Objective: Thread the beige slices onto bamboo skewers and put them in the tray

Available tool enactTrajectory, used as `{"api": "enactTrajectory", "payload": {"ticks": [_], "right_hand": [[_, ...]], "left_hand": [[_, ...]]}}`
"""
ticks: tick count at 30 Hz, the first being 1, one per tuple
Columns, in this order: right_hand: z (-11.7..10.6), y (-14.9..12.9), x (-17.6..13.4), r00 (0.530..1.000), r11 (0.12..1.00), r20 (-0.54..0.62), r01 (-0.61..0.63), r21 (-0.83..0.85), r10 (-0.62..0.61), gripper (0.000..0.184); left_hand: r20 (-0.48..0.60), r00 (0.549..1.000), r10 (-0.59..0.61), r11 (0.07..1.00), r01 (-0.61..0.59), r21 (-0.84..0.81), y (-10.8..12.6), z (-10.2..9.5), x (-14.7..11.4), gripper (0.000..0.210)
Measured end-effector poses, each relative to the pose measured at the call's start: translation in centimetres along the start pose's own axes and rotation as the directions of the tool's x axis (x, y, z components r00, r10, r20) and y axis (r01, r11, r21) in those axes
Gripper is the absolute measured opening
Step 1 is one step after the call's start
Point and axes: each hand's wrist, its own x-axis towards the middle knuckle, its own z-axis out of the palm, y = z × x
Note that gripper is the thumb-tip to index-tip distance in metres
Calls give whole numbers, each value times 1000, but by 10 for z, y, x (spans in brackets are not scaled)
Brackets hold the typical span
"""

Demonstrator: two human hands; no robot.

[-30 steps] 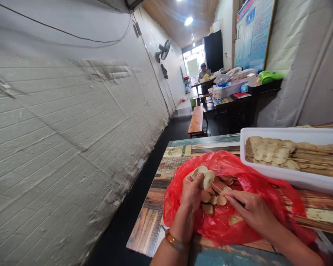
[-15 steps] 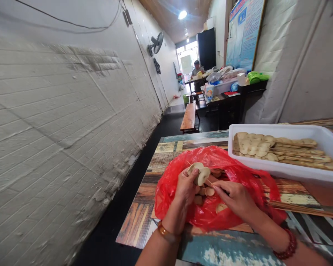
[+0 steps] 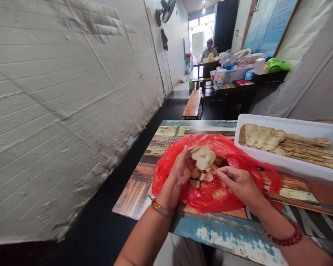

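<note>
Pale, flat round slices [image 3: 204,159] are threaded on a thin wooden skewer, held up over a red plastic bag. My right hand [image 3: 237,181] pinches the skewer [image 3: 213,167] just below the slices, thumb against forefinger. Beside the slices, on their left, my left hand [image 3: 180,171] has its thumb raised and its palm turned toward them; its fingers are partly hidden, and light contact with the slices is hard to judge. The opened red bag [image 3: 169,166] spreads under both hands. Several loose brownish slices [image 3: 208,177] lie in it.
A white plastic tub [image 3: 266,159] at the right holds rows of filled skewers [image 3: 308,147]. Bare sticks [image 3: 294,201] lie on the patterned table [image 3: 130,192]. Beyond are a bench [image 3: 192,103], a cluttered table and a seated person [image 3: 209,51]. A white wall runs along the left.
My left thumb has come off the face of the slices, and that hand has loosened. My right hand keeps its pinch on the skewer. The camera view has tilted down and shifted left.
</note>
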Motion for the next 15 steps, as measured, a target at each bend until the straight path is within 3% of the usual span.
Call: {"api": "enactTrajectory", "payload": {"ticks": [6, 10, 13, 15], "right_hand": [[1, 5, 0, 1000, 998, -14, 14, -58, -15, 31], [-7, 5, -1, 996, 999, -69, -53, 5, 53, 33], [-16, 3, 0, 986, 994, -153, -49, 96, 63, 32], [-20, 2, 2, 983, 991, -182, -8, 134, 33, 29]], "left_hand": [[46, 999, -28, 1000, 28, -6, -3, -4, 1, 46], [50, 999, 6, 998, -9, 60, -3, -5, 3, 48], [62, 992, 105, 969, -116, 217, -5, -8, 7, 42], [87, 982, 168, 887, -189, 420, -9, -10, 9, 34]]}}
